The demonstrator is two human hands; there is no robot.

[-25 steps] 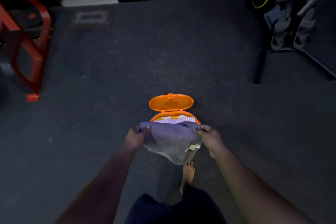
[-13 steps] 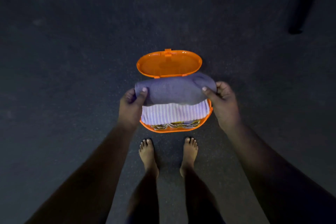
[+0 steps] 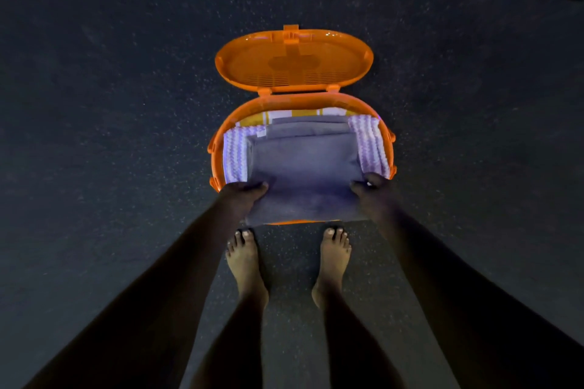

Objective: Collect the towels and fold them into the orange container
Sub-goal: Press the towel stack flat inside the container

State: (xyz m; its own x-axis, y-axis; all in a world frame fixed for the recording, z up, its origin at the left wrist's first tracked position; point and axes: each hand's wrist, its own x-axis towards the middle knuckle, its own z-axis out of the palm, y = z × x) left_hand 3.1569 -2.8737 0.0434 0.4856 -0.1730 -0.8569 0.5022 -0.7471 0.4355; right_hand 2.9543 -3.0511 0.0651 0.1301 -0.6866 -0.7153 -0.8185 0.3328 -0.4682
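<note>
The orange container (image 3: 218,148) stands on the floor with its lid (image 3: 294,60) swung open at the back. A folded grey towel (image 3: 303,164) lies on top inside it, its near edge draped over the container's front rim. My left hand (image 3: 243,193) grips the towel's near left corner and my right hand (image 3: 371,188) grips its near right corner. Under the grey towel, a purple-and-white striped towel (image 3: 369,142) shows at both sides. A yellow-and-white towel (image 3: 252,118) peeks out at the back.
Dark speckled carpet floor (image 3: 126,104) surrounds the container on all sides. My two bare feet (image 3: 246,259) stand just in front of the container, close to its near rim.
The grey towel went from held in the air above the container to lying flat inside it. The camera came much closer and now looks straight down.
</note>
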